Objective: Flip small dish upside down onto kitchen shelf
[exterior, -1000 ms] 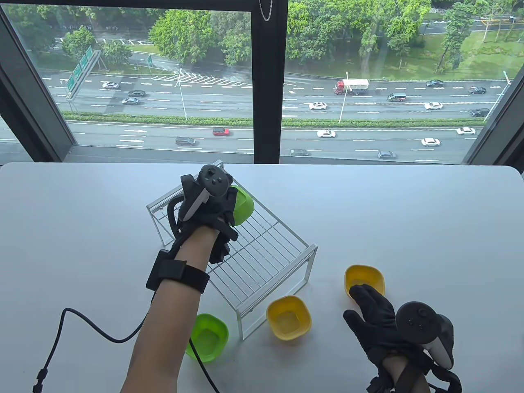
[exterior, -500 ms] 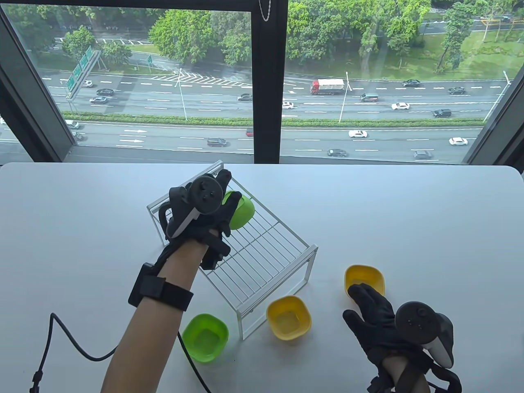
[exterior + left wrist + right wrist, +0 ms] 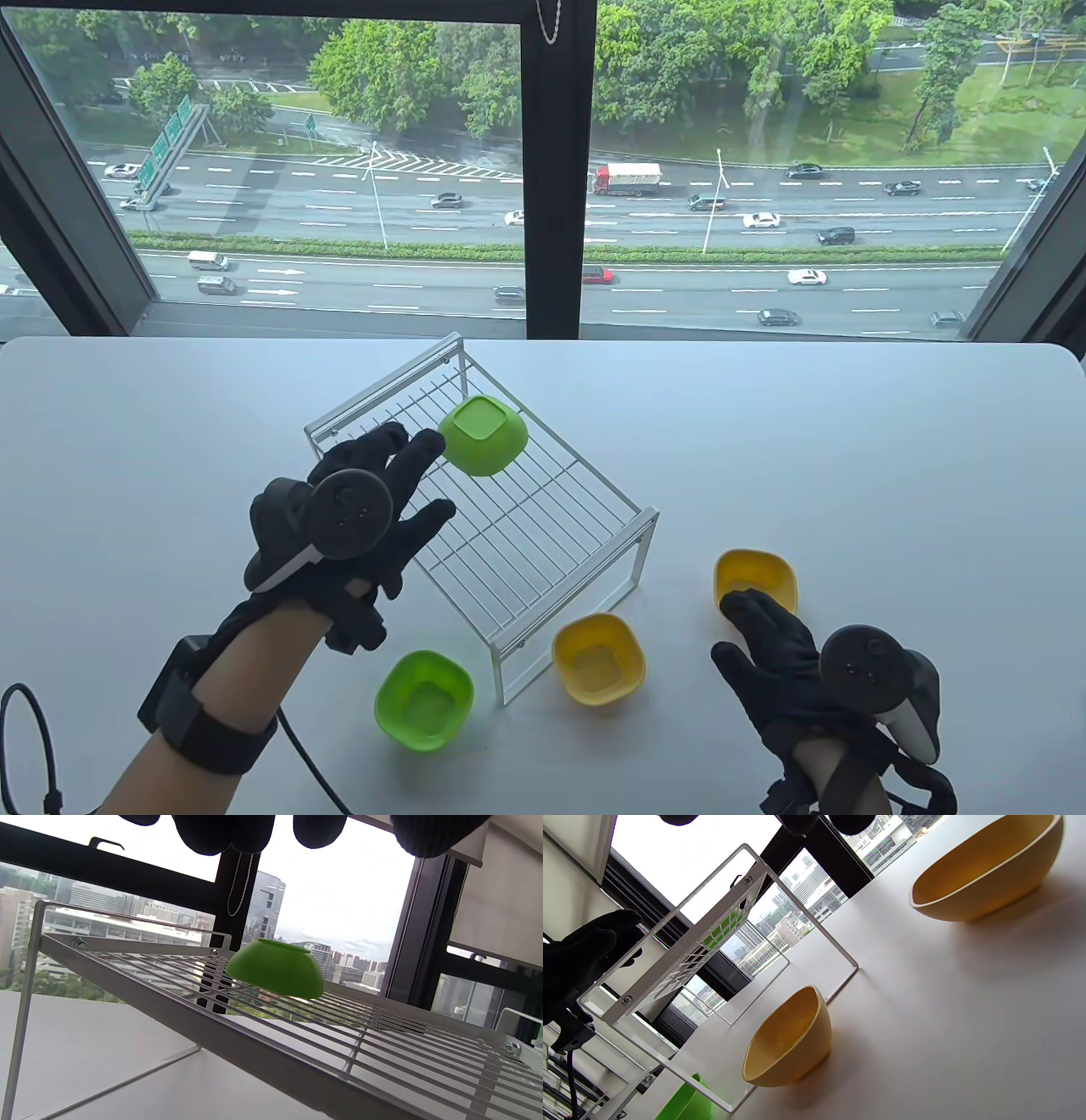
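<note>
A green dish [image 3: 482, 434] sits upside down on the far part of the white wire shelf [image 3: 543, 526]; it also shows in the left wrist view [image 3: 275, 969] on the shelf's wires [image 3: 237, 1018]. My left hand [image 3: 386, 488] is open with fingers spread, just left of and below the dish, holding nothing. My right hand [image 3: 768, 645] rests open on the table at the near right, its fingertips by a yellow dish [image 3: 757, 579].
A second green dish [image 3: 424, 700] stands upright on the table by the shelf's near leg. A second yellow dish [image 3: 598, 660] stands upright in front of the shelf, also in the right wrist view [image 3: 789, 1037]. A cable [image 3: 305, 755] trails from my left wrist.
My left hand has let go of the green dish, which now lies upside down on the shelf, and has drawn back toward me. The right hand has not moved.
</note>
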`<action>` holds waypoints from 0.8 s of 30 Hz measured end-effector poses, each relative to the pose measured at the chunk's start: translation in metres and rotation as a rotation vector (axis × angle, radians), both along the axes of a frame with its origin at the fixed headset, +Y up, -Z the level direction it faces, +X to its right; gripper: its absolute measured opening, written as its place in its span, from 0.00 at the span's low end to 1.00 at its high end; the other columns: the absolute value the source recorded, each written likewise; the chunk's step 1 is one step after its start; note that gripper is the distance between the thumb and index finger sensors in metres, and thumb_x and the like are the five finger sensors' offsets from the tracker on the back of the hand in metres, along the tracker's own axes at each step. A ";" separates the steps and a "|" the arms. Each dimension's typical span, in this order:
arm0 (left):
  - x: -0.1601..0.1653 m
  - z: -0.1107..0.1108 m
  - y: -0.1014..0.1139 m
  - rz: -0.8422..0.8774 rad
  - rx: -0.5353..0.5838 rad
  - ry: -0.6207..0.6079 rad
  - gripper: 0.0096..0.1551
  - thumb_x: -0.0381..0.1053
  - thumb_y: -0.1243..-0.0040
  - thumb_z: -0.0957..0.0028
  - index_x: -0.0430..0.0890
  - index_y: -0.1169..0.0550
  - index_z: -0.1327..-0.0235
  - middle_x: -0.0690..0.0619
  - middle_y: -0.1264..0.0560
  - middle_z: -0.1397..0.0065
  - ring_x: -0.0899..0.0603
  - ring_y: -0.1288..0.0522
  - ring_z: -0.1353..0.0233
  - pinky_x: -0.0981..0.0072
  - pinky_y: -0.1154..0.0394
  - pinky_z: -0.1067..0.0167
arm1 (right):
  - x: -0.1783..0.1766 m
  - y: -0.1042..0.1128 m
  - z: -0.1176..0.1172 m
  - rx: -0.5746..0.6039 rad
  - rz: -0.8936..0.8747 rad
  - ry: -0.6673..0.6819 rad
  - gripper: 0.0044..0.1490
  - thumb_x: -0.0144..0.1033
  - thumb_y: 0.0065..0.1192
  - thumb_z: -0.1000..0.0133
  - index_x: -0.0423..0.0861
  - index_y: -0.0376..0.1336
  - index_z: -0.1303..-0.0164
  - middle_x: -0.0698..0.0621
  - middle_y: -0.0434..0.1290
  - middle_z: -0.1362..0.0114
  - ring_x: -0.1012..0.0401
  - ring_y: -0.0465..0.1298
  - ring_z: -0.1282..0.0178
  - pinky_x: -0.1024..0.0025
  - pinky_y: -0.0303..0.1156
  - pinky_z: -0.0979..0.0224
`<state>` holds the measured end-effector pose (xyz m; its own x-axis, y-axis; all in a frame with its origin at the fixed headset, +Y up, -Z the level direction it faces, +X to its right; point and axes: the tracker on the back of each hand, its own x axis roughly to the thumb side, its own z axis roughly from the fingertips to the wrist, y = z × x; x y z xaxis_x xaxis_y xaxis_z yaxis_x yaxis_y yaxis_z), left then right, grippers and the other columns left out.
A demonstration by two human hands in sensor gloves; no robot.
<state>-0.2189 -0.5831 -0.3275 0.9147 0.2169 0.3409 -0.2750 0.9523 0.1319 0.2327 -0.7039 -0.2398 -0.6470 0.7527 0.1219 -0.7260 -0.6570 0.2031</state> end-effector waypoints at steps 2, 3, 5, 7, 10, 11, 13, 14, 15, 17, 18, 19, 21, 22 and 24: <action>-0.009 0.009 -0.006 0.016 0.001 -0.014 0.45 0.70 0.45 0.52 0.56 0.35 0.20 0.44 0.41 0.15 0.33 0.38 0.23 0.30 0.42 0.24 | 0.000 0.000 0.000 -0.003 0.002 0.001 0.50 0.68 0.48 0.42 0.49 0.45 0.17 0.40 0.45 0.12 0.39 0.45 0.17 0.33 0.42 0.22; -0.012 0.013 -0.008 0.024 0.007 -0.020 0.44 0.70 0.44 0.52 0.57 0.35 0.20 0.44 0.40 0.15 0.33 0.37 0.23 0.30 0.41 0.24 | 0.000 0.000 0.000 -0.005 0.002 0.000 0.50 0.68 0.48 0.42 0.49 0.45 0.17 0.40 0.45 0.12 0.39 0.45 0.17 0.33 0.42 0.22; -0.021 0.022 -0.013 0.032 0.022 -0.035 0.44 0.70 0.42 0.52 0.57 0.34 0.21 0.45 0.40 0.16 0.33 0.37 0.23 0.30 0.41 0.24 | 0.000 -0.001 -0.001 -0.011 -0.004 -0.001 0.50 0.68 0.48 0.42 0.49 0.46 0.17 0.40 0.45 0.12 0.39 0.45 0.17 0.33 0.41 0.22; -0.027 0.030 -0.018 0.034 0.021 -0.043 0.44 0.70 0.41 0.53 0.57 0.34 0.21 0.45 0.40 0.16 0.33 0.37 0.23 0.29 0.41 0.24 | -0.001 -0.001 -0.001 -0.011 -0.003 -0.003 0.50 0.68 0.48 0.42 0.49 0.46 0.17 0.40 0.45 0.12 0.39 0.45 0.17 0.33 0.41 0.22; -0.032 0.040 -0.024 0.039 0.015 -0.058 0.44 0.70 0.41 0.53 0.57 0.33 0.21 0.45 0.40 0.16 0.33 0.37 0.22 0.29 0.42 0.24 | -0.001 -0.001 -0.001 -0.010 0.001 -0.001 0.50 0.68 0.48 0.42 0.48 0.46 0.17 0.40 0.45 0.12 0.39 0.45 0.17 0.33 0.41 0.22; -0.033 0.042 -0.026 0.039 0.016 -0.061 0.44 0.70 0.41 0.53 0.57 0.33 0.21 0.45 0.40 0.16 0.33 0.37 0.22 0.28 0.42 0.24 | -0.001 -0.001 -0.001 -0.009 0.002 0.000 0.50 0.68 0.48 0.42 0.49 0.46 0.17 0.40 0.45 0.12 0.39 0.45 0.17 0.33 0.42 0.22; -0.035 0.049 -0.031 0.035 0.037 -0.074 0.44 0.70 0.40 0.53 0.57 0.32 0.22 0.45 0.39 0.16 0.33 0.37 0.22 0.29 0.41 0.24 | -0.001 -0.002 -0.001 -0.006 0.005 0.000 0.50 0.68 0.48 0.42 0.48 0.46 0.17 0.40 0.45 0.12 0.39 0.45 0.17 0.33 0.42 0.22; -0.036 0.052 -0.033 0.033 0.051 -0.079 0.43 0.70 0.40 0.53 0.57 0.32 0.22 0.46 0.38 0.16 0.33 0.36 0.22 0.29 0.41 0.24 | -0.001 -0.002 -0.002 -0.007 0.006 0.000 0.50 0.68 0.48 0.42 0.49 0.46 0.17 0.40 0.45 0.12 0.39 0.45 0.17 0.33 0.42 0.22; -0.036 0.053 -0.035 0.029 0.059 -0.082 0.43 0.70 0.40 0.54 0.57 0.31 0.23 0.46 0.38 0.16 0.34 0.35 0.23 0.29 0.40 0.25 | -0.001 -0.002 -0.002 -0.008 0.006 0.001 0.50 0.68 0.48 0.42 0.48 0.46 0.17 0.40 0.45 0.12 0.39 0.45 0.17 0.33 0.41 0.22; -0.037 0.057 -0.041 0.021 0.060 -0.087 0.42 0.69 0.39 0.54 0.57 0.30 0.24 0.47 0.37 0.17 0.34 0.35 0.23 0.30 0.39 0.25 | -0.002 -0.002 -0.002 -0.012 0.008 0.001 0.50 0.68 0.48 0.42 0.48 0.46 0.17 0.40 0.45 0.12 0.39 0.44 0.17 0.33 0.42 0.22; -0.037 0.059 -0.046 0.023 0.062 -0.094 0.42 0.69 0.39 0.54 0.57 0.29 0.24 0.47 0.37 0.17 0.34 0.34 0.23 0.30 0.39 0.25 | -0.002 -0.003 -0.002 -0.015 0.008 0.002 0.50 0.68 0.48 0.42 0.48 0.46 0.17 0.40 0.45 0.12 0.39 0.44 0.17 0.33 0.41 0.22; -0.037 0.059 -0.049 0.019 0.058 -0.095 0.42 0.69 0.39 0.54 0.57 0.29 0.24 0.47 0.37 0.17 0.34 0.34 0.23 0.30 0.39 0.25 | -0.002 -0.003 -0.002 -0.017 0.008 0.002 0.50 0.68 0.48 0.42 0.48 0.46 0.17 0.40 0.45 0.12 0.39 0.45 0.17 0.33 0.42 0.22; -0.038 0.059 -0.057 0.008 0.038 -0.105 0.42 0.70 0.39 0.54 0.58 0.29 0.25 0.47 0.37 0.17 0.34 0.34 0.23 0.30 0.39 0.25 | -0.003 -0.003 -0.002 -0.020 0.008 0.002 0.50 0.68 0.48 0.42 0.48 0.46 0.17 0.40 0.45 0.12 0.39 0.44 0.17 0.33 0.41 0.22; -0.038 0.059 -0.060 0.009 0.028 -0.113 0.41 0.69 0.39 0.54 0.58 0.29 0.25 0.47 0.37 0.17 0.34 0.34 0.23 0.29 0.39 0.25 | -0.003 -0.003 -0.002 -0.020 0.008 0.003 0.50 0.68 0.48 0.42 0.48 0.46 0.17 0.40 0.45 0.12 0.39 0.44 0.17 0.33 0.41 0.22; -0.038 0.058 -0.064 0.013 -0.007 -0.137 0.41 0.69 0.39 0.54 0.57 0.29 0.25 0.47 0.37 0.17 0.34 0.35 0.23 0.29 0.39 0.25 | -0.003 -0.002 -0.002 -0.017 0.011 0.005 0.50 0.68 0.48 0.42 0.48 0.46 0.17 0.40 0.45 0.12 0.39 0.44 0.17 0.33 0.41 0.22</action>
<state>-0.2572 -0.6468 -0.2692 0.8567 0.2312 0.4612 -0.3023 0.9494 0.0857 0.2298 -0.7063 -0.2415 -0.6544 0.7477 0.1125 -0.7180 -0.6612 0.2174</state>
